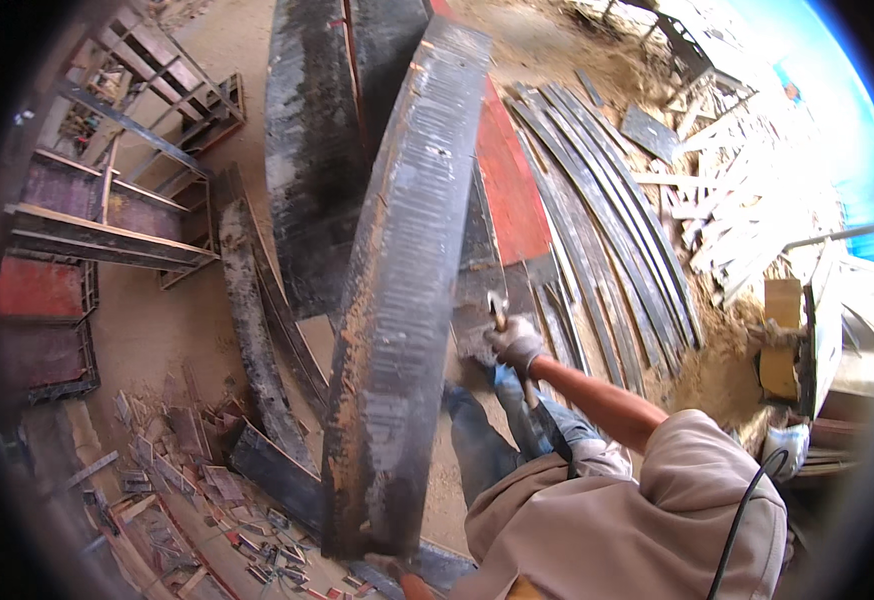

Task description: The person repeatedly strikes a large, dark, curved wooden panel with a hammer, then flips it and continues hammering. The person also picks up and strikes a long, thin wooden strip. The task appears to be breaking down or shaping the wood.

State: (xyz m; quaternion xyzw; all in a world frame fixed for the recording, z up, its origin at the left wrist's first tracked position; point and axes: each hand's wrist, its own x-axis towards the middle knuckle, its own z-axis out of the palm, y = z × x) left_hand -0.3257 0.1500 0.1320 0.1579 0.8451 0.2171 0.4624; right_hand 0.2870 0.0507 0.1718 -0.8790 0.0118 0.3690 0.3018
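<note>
Gloved right hand point(515, 342) grips a hammer point(498, 310) behind the upright curved formwork panel point(402, 300); left hand point(389, 566) holds the panel's bottom edge, stacked curved strips point(597, 210) beyond.

The long curved panel point(397, 300) is dark, matt wood, rough and scuffed, with pale scraped streaks and raw brown edges. To its right, the right hand point(515, 343) wears a grimy whitish cloth glove, and flat against the panel's right side lies a smooth, dull red board point(509, 190). Further right of the panel, thin dark curved strips point(607, 230) look worn and matt, with pale rough sawdust point(727, 350) beyond them.
</note>
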